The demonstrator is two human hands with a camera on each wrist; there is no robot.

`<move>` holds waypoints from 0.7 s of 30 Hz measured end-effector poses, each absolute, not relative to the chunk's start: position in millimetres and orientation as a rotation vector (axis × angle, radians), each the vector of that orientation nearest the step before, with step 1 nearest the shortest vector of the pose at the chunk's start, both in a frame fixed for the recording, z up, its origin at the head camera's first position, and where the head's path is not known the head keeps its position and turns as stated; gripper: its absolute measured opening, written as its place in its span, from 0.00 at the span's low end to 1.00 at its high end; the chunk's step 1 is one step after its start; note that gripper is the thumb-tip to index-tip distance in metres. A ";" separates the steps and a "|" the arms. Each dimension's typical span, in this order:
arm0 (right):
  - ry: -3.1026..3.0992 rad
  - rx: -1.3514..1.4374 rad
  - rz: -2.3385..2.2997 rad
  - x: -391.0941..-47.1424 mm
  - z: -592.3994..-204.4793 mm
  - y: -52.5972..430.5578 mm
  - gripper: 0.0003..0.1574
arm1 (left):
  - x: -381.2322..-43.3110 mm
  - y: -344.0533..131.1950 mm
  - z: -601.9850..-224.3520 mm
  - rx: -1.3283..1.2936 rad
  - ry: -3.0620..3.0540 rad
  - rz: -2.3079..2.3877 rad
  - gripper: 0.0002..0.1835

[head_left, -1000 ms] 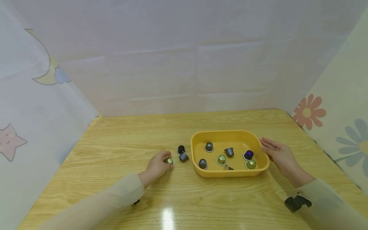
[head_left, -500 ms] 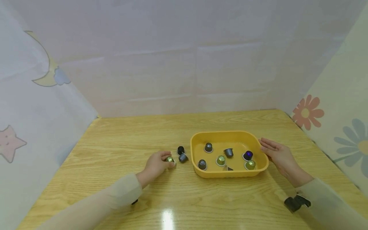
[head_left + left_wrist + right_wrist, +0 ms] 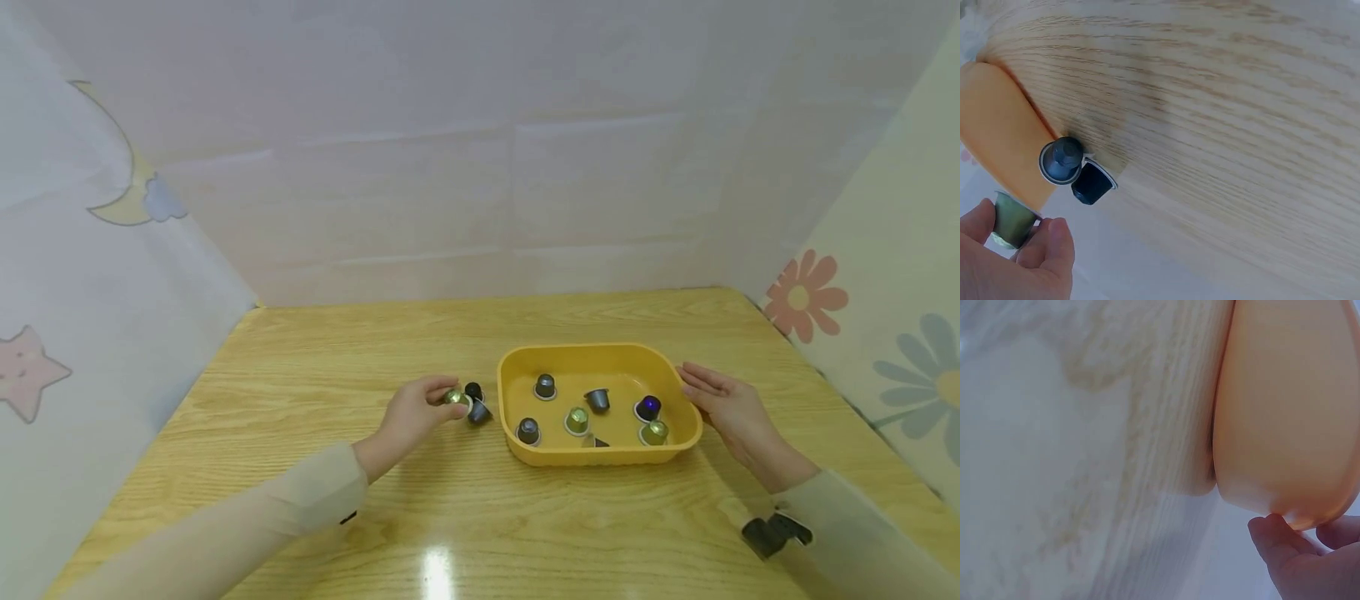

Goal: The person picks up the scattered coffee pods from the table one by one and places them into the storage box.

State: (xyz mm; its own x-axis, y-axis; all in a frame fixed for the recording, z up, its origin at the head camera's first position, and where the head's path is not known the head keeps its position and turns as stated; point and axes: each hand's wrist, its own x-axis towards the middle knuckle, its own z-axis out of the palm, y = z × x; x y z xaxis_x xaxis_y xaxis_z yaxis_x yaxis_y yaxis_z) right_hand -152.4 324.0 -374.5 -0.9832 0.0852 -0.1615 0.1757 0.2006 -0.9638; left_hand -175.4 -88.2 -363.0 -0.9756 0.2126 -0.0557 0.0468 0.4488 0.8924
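Between its thumb and fingers my left hand pinches a green coffee capsule, held up off the table in the left wrist view. Close by on the table stand a black coffee capsule and a dark grey one, which lies tipped against it. To their right is a yellow plastic tub with several green, grey and dark blue capsules inside. My right hand touches the tub's right end with fairly straight fingers.
All of this is on a wooden table. Light cloth walls with printed flowers and a moon enclose its back and sides. A black strap device sits by my right sleeve.
My left hand has raised the green capsule off the table and shifted slightly away from me, toward the black capsule. The right hand and the tub stay put.
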 end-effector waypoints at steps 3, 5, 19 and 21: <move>2.386 0.244 -1.925 -152.0 -375.9 324.9 0.39 | -175.9 -83.4 -361.8 0.250 2.468 1.646 0.26; 2.387 0.236 -1.936 -152.0 -376.6 325.4 0.39 | -175.9 -78.4 -361.1 0.256 2.442 1.687 0.24; 2.446 0.242 -1.866 -153.1 -373.2 323.3 0.37 | -168.7 -45.5 -352.5 0.356 2.228 1.765 0.20; 2.449 0.245 -1.858 -152.6 -372.8 323.4 0.37 | -168.0 -41.5 -351.5 0.368 2.199 1.776 0.20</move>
